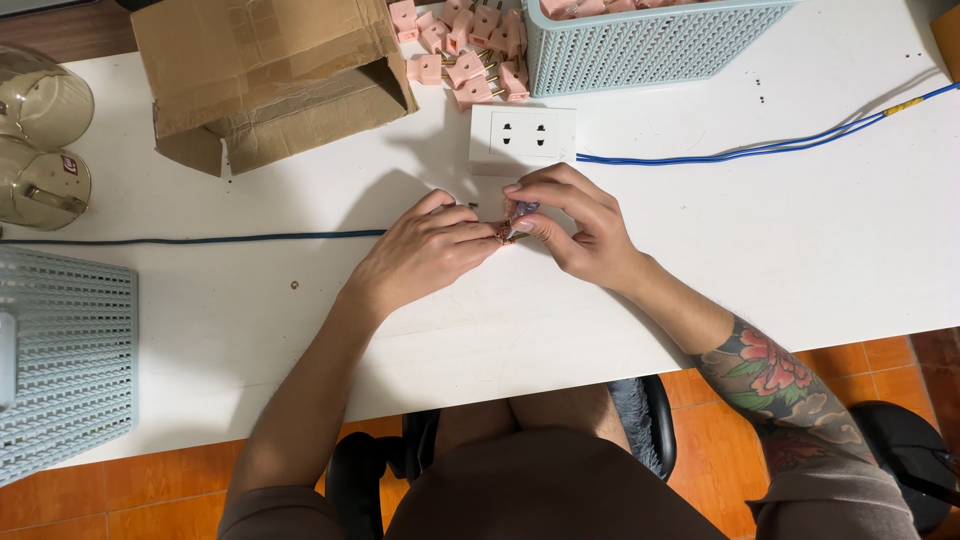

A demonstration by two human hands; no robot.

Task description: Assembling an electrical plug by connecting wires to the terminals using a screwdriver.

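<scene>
My left hand [425, 250] and my right hand [575, 225] meet fingertip to fingertip over a white table [800, 250]. Between them they pinch a small pink plug part [508, 232], mostly hidden by the fingers. My right hand also holds a thin purple-handled tool [522, 212] against the part. A white double wall socket [522, 137] lies just beyond the hands, with a blue wire [760, 148] running off to the right.
A heap of pink plugs [465, 50] lies beside a pale blue basket [650, 45] at the back. An open cardboard box [265, 80] sits back left, a glass jar [40, 140] far left, another pale basket [65, 360] front left. A dark cable [200, 239] crosses left.
</scene>
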